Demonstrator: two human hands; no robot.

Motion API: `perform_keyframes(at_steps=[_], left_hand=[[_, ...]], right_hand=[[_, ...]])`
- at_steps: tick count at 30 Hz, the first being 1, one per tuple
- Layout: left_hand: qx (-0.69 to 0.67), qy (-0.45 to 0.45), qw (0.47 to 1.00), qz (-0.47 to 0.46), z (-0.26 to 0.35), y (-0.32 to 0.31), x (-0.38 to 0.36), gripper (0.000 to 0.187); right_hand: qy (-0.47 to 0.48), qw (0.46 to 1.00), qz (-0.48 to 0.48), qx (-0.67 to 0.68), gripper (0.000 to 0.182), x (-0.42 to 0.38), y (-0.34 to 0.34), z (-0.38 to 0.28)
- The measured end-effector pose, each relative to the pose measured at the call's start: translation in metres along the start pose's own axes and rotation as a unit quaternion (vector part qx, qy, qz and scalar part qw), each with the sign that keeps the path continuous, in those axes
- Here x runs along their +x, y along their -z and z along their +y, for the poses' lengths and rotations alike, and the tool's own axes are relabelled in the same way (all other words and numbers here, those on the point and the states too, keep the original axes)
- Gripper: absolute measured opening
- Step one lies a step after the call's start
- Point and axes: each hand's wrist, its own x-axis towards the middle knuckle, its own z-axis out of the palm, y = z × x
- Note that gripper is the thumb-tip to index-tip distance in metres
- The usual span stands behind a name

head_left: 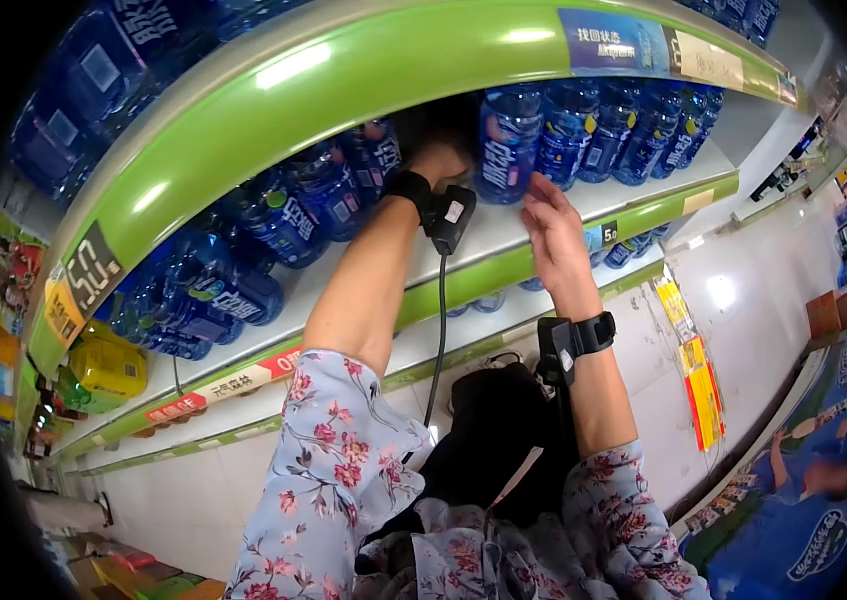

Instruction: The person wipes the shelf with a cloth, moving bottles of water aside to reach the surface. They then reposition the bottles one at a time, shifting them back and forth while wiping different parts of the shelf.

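Note:
My left hand (441, 160) reaches into the dark gap between the blue drink bottles on the shelf. Its fingers are blurred and partly lost in shadow, so what they hold, if anything, cannot be seen. Just right of the gap stands an upright blue bottle (511, 145) with a pink-and-white label. My right hand (554, 230) is at that bottle's lower right side, fingers stretched upward and apparently touching or nearly touching its base. Beside the left wrist is another blue bottle (372, 158). Each wrist wears a black strap with a small box.
A green shelf edge (394, 75) arches above my hands. More blue bottles (649, 135) line the right, and others (289, 220) the left. A yellow bottle (109, 362) stands at the far left. A black cable (442, 330) hangs from the left wrist box.

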Motion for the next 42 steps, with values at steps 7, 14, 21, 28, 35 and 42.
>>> perform_keyframes(at_steps=[7,14,21,28,35,42], left_hand=[[-0.098,0.144,0.984,0.049,0.054,0.025,-0.059,0.032],[-0.080,0.119,0.989,0.048,0.082,0.035,-0.101,0.040],[-0.068,0.146,0.986,0.051,0.066,0.022,-0.068,0.036],[-0.095,0.131,0.987,-0.009,0.016,-0.010,-0.007,0.037],[-0.467,0.123,0.842,0.241,0.051,0.016,-0.054,0.034],[-0.521,0.006,0.813,0.260,0.131,0.066,-0.154,0.060]], right_hand=[[0.102,0.986,-0.008,-0.130,0.054,0.002,0.006,0.008],[0.213,0.875,0.083,-0.427,0.072,0.007,0.005,0.008],[0.224,0.910,0.048,-0.344,0.052,-0.004,-0.006,0.000],[0.263,0.906,0.061,-0.326,0.054,-0.014,0.002,-0.003],[0.227,0.937,0.029,-0.264,0.045,-0.011,-0.004,-0.019],[0.219,0.943,-0.031,-0.250,0.046,-0.039,-0.032,-0.001]])
